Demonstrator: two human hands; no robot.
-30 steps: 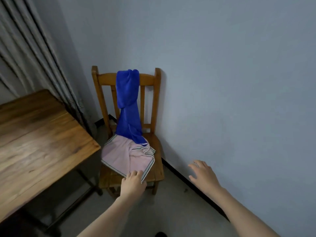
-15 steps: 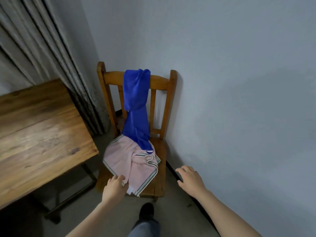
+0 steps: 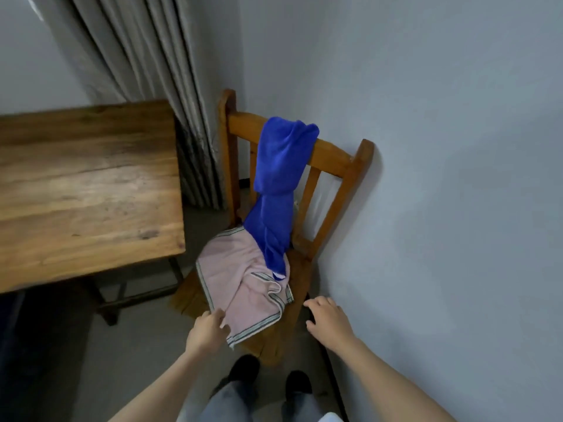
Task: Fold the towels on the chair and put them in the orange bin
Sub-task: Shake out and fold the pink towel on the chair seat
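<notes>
As left hand (image 3: 207,330) grips pink towel (image 3: 243,287), right hand (image 3: 327,322) (spread) nears.

A pale blue-grey painted wall (image 3: 441,147) is filling the right side and is meeting a second wall of the same colour (image 3: 30,71) in a corner. A grey-beige pleated curtain (image 3: 146,71) is hanging down in that corner, just behind a brown plank-topped wooden table (image 3: 85,184) that is standing on dark legs (image 3: 143,295) at the left. An orange-brown wooden chair with a slatted back (image 3: 332,156) is standing between the table and the right wall, its back post close against the wall. A dark skirting strip (image 3: 243,183) is showing behind it. A grey floor (image 3: 128,354) is lying in shadow beneath the table. Soft, even light is falling on the walls, and the tabletop is showing a faint sheen.
</notes>
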